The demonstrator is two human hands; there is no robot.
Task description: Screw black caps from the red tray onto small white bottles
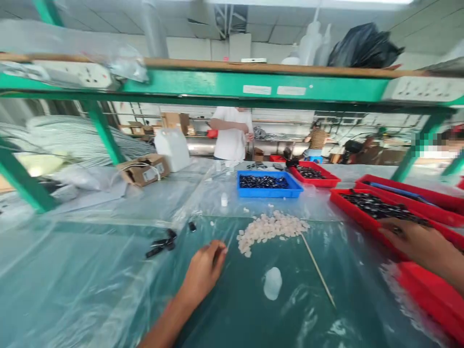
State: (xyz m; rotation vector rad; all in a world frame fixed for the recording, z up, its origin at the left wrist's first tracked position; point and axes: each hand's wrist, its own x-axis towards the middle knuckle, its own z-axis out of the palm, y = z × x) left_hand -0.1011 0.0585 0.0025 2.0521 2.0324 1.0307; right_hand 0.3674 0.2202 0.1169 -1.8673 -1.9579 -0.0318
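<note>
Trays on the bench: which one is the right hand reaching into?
The nearest red tray of black parts, at the right; the right hand rests over its rim. The blue tray lies farther back.

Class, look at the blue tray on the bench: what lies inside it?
The blue tray holds a shallow layer of small dark parts, too blurred to identify. They cover most of the floor, and the near wall hides the front strip, so whatever lies beneath stays unseen.

The left hand (205,268) reaches forward with fingers curled loosely, while the right hand (416,240) stretches out palm-down, fingers bent
</note>
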